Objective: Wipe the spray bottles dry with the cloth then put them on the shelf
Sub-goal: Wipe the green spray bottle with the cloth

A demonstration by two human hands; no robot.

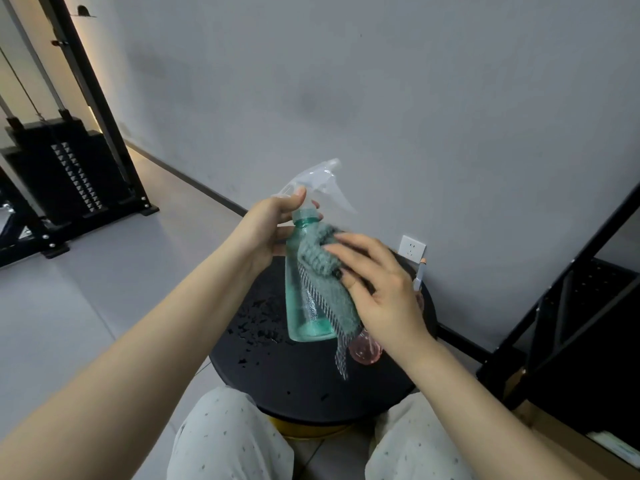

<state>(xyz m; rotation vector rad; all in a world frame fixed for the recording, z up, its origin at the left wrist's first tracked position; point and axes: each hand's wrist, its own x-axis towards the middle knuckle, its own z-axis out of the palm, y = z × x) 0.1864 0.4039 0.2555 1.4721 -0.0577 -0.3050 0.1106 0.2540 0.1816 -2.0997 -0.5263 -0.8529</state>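
Unlabelled teal spray bottle (304,306), grey cloth (323,271)

Round black table (311,393) carries water droplets (258,317) and pink bottle (365,349)

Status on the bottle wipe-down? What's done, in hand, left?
Done: nothing visibly shelved. In hand: left hand grips the green spray bottle at its neck while right hand presses the grey cloth against its side. Left: pink bottle lies on the wet black stool; both go to the shelf.
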